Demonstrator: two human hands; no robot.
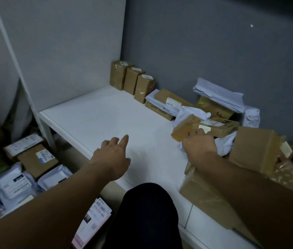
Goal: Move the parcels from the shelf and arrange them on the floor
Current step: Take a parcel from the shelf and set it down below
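While the right hand (198, 143) closed on a flat brown parcel (213, 127) at three o'clock on the shelf (106, 115), the left hand (114, 155) hovered spread and empty. Lifting it level, the left supporting, seemed wise, since it lay atop loose white mailers (192, 114).

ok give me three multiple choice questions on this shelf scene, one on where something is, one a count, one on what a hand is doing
1. Where do the three upright brown boxes stand?
A. back corner of the white shelf
B. on the floor
C. on the front edge

2. How many of these upright boxes stand in the row?
A. two
B. three
C. five

3. What is the right hand doing?
A. hanging empty
B. gripping a small brown parcel
C. holding a green box

Answers:
1 A, they stand against the grey wall at the back.
2 B, three stand side by side.
3 B, its fingers close on the parcel, while the left hand hovers open and empty.
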